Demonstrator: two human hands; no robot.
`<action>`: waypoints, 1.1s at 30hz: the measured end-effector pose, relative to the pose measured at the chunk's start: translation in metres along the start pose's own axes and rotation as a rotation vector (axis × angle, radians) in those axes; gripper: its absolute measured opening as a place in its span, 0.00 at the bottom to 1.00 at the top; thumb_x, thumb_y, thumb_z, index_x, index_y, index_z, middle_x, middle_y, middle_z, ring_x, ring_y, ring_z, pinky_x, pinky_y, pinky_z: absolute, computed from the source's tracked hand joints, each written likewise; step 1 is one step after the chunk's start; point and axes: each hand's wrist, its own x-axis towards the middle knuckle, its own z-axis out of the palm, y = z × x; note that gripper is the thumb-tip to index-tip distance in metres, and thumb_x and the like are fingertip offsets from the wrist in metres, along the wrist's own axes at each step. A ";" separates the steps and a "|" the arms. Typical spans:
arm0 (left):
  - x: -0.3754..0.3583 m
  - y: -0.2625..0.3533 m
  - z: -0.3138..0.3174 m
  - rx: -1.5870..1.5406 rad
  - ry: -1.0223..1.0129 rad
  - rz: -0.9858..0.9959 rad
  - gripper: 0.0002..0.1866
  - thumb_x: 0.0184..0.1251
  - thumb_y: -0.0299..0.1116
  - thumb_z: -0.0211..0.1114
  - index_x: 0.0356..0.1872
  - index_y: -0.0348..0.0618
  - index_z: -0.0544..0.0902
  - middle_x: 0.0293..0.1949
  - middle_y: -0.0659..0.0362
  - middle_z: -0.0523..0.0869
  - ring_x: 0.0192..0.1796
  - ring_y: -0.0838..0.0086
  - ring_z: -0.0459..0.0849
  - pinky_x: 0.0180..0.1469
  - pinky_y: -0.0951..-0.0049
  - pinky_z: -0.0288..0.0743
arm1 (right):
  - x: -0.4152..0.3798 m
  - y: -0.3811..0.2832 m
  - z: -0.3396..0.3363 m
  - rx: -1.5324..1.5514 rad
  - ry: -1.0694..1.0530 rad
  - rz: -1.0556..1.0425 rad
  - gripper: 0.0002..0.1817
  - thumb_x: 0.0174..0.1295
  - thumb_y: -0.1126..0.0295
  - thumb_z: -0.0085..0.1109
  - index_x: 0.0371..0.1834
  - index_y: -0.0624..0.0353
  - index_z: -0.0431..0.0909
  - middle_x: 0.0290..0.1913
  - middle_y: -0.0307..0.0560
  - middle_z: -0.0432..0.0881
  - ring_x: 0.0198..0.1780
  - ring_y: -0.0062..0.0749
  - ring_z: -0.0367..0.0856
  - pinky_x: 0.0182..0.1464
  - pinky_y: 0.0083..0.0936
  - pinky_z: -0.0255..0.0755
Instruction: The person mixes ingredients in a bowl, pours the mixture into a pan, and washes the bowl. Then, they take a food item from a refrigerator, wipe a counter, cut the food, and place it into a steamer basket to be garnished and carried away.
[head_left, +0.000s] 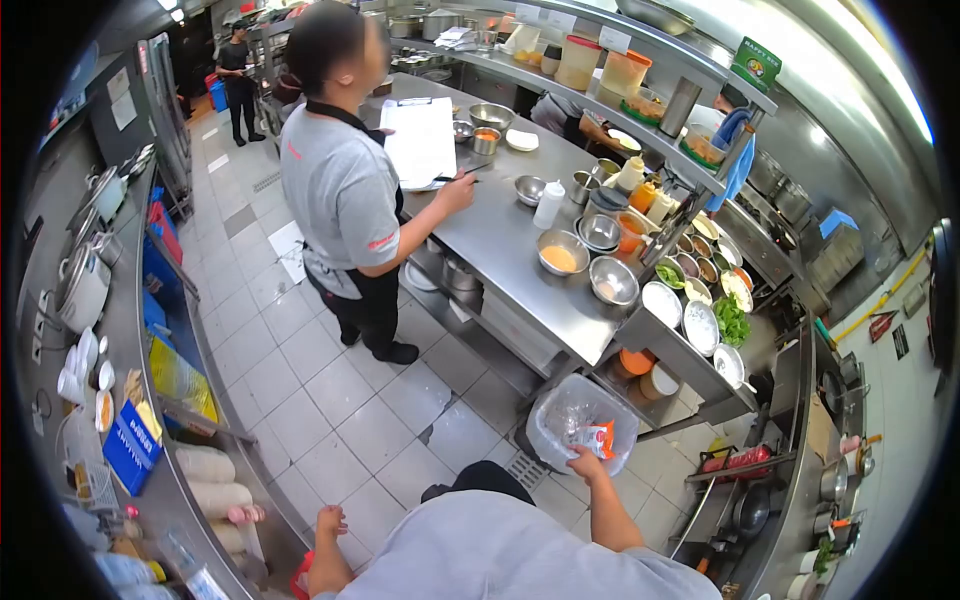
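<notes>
1. Far left, a long counter (pixel 130 330) runs down the wall. It carries a rice cooker (pixel 82 288), stacked cups and a blue box (pixel 128 448). Neither hand is near any of it.
2. The left hand (pixel 330 522) is raised low in the frame, just off that counter's edge. Its fingers are loosely curled and appear to hold nothing. It looks idle, taking no part in the work.
3. Mid-floor stands a co-worker in a grey shirt (pixel 345 190), pen hand resting by a clipboard (pixel 422 140) on the steel table (pixel 500 250). This person is well apart from the wearer's hands.
4. The table also holds a white squeeze bottle (pixel 549 204) and several metal bowls, one with orange contents (pixel 561 254).
5. The action is at the table's near end. The right hand (pixel 587 466) reaches forward, its fingers pinched on the lower end of an orange-and-white packet (pixel 597 437).
6. The packet sits right at the near rim of the clear-lined bin (pixel 560 405) on the floor, and seems to be just inside the mouth.
7. By my reading, the step in hand is a one-handed hold of the packet at the bin's opening.
8. Any move from here calls for care with that soft liner. The grip has to stay over the mouth, not the rim.
9. Far right, a lower shelf carries white plates (pixel 700 325) and a heap of greens (pixel 733 322), all untouched.
</notes>
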 end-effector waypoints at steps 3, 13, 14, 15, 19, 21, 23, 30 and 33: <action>0.014 0.032 0.019 0.008 -0.061 -0.001 0.16 0.65 0.40 0.59 0.49 0.46 0.72 0.42 0.50 0.80 0.31 0.54 0.82 0.28 0.54 0.79 | 0.038 0.002 0.022 0.212 -0.227 0.241 0.23 0.53 0.74 0.63 0.55 0.54 0.77 0.39 0.43 0.82 0.35 0.32 0.82 0.34 0.30 0.76; 0.063 0.231 0.068 0.078 -0.073 0.108 0.10 0.65 0.35 0.59 0.45 0.47 0.76 0.35 0.56 0.82 0.28 0.65 0.82 0.25 0.64 0.78 | 0.158 -0.053 0.064 0.217 -0.421 0.467 0.15 0.58 0.68 0.61 0.49 0.51 0.77 0.32 0.39 0.80 0.27 0.32 0.81 0.26 0.31 0.76; 0.066 0.254 0.069 0.047 -0.068 0.135 0.10 0.65 0.35 0.59 0.45 0.48 0.76 0.35 0.56 0.82 0.29 0.65 0.82 0.26 0.64 0.78 | 0.185 -0.056 0.070 0.207 -0.462 0.443 0.15 0.58 0.67 0.61 0.49 0.51 0.76 0.33 0.39 0.81 0.28 0.31 0.81 0.26 0.31 0.76; 0.071 0.275 0.069 0.018 -0.066 0.159 0.10 0.65 0.35 0.59 0.45 0.48 0.75 0.35 0.57 0.82 0.29 0.66 0.82 0.26 0.64 0.79 | 0.203 -0.066 0.069 0.197 -0.501 0.422 0.15 0.59 0.66 0.60 0.50 0.51 0.76 0.34 0.39 0.82 0.29 0.31 0.82 0.27 0.32 0.77; 0.086 0.340 0.068 -0.055 -0.048 0.284 0.10 0.64 0.34 0.58 0.45 0.49 0.75 0.36 0.58 0.82 0.29 0.68 0.82 0.27 0.65 0.79 | 0.295 -0.124 0.087 0.119 -0.544 0.159 0.17 0.59 0.64 0.60 0.52 0.52 0.77 0.32 0.38 0.81 0.26 0.26 0.79 0.25 0.25 0.72; 0.093 0.354 0.072 -0.045 -0.025 0.265 0.11 0.63 0.34 0.58 0.46 0.50 0.74 0.37 0.58 0.82 0.28 0.68 0.82 0.27 0.66 0.79 | 0.310 -0.192 0.082 0.024 -0.537 0.060 0.20 0.60 0.64 0.60 0.56 0.51 0.76 0.32 0.38 0.81 0.28 0.24 0.79 0.25 0.24 0.71; 0.105 0.362 0.071 -0.034 -0.018 0.219 0.12 0.64 0.35 0.58 0.47 0.50 0.74 0.37 0.58 0.82 0.27 0.69 0.81 0.27 0.66 0.79 | 0.309 -0.246 0.080 0.040 -0.527 -0.027 0.21 0.61 0.63 0.59 0.58 0.51 0.75 0.33 0.38 0.80 0.30 0.23 0.79 0.26 0.24 0.72; 0.143 0.363 0.048 0.015 -0.008 0.023 0.12 0.65 0.37 0.56 0.47 0.45 0.74 0.37 0.54 0.81 0.27 0.61 0.82 0.26 0.58 0.79 | 0.325 -0.223 0.114 -0.023 -0.441 -0.026 0.15 0.63 0.60 0.59 0.51 0.49 0.78 0.29 0.39 0.80 0.30 0.25 0.78 0.28 0.25 0.72; 0.166 0.375 0.029 -0.020 -0.016 0.029 0.12 0.65 0.37 0.54 0.46 0.44 0.74 0.38 0.52 0.81 0.28 0.58 0.83 0.27 0.54 0.79 | 0.338 -0.139 0.127 0.002 -0.538 0.245 0.11 0.64 0.57 0.56 0.42 0.50 0.80 0.27 0.40 0.80 0.24 0.27 0.78 0.23 0.30 0.72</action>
